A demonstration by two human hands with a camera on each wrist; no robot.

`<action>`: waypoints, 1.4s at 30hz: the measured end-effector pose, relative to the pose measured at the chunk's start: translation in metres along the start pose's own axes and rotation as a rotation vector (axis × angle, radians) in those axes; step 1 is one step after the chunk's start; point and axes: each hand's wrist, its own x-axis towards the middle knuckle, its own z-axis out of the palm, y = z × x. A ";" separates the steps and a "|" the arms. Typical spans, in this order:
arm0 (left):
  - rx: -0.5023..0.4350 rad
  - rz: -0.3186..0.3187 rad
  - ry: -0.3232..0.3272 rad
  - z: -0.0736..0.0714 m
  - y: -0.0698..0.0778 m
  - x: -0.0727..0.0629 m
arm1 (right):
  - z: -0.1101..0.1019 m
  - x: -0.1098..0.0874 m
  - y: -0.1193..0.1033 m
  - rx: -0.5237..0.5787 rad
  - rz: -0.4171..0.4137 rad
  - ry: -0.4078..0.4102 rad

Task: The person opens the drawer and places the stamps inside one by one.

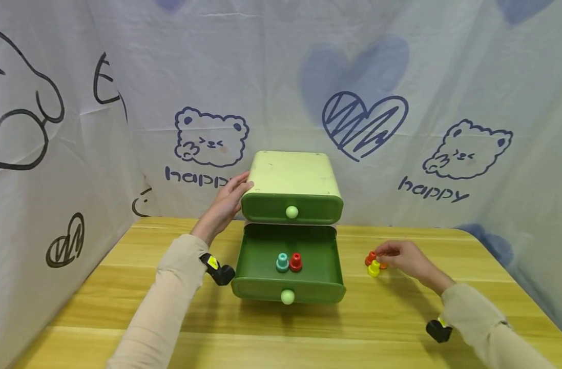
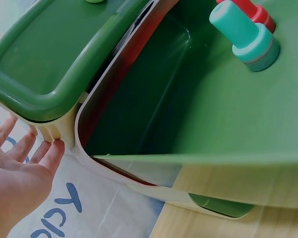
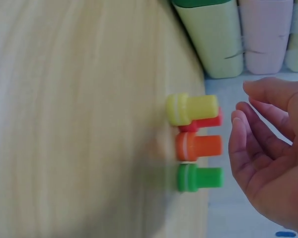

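Observation:
A small green drawer cabinet [image 1: 292,174] stands in the middle, its upper drawer closed and the lower drawer [image 1: 262,288] pulled out. Inside that drawer, a teal peg-shaped piece [image 1: 283,263] and a red one [image 1: 296,262] stand side by side. My left hand [image 1: 223,205] rests its extended fingertips against the cabinet's left side. To the right, my right hand [image 1: 407,260] hovers by a yellow peg [image 3: 192,109], a red peg [image 3: 206,122], an orange peg [image 3: 198,147] and a green peg [image 3: 200,177]. Its fingers are loosely bent, apart from the pegs. From the head, the green peg is hidden.
The wooden table [image 1: 207,338] carries everything. A white cloth [image 1: 281,77] with printed hearts and bears hangs behind it and along the sides. The open drawer's front, with its round knob [image 1: 287,296], juts toward me between both arms.

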 end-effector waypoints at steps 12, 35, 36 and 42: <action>0.000 -0.001 0.003 0.002 0.000 0.002 | 0.008 -0.003 0.019 0.075 0.079 0.057; -0.007 0.006 0.006 0.000 -0.001 0.002 | 0.028 -0.004 0.031 0.104 0.113 0.035; -0.006 0.006 0.006 -0.001 -0.002 0.002 | 0.028 -0.004 0.031 0.101 0.105 0.034; 0.000 0.004 0.003 -0.001 -0.002 0.001 | 0.029 -0.006 0.030 0.098 0.087 0.035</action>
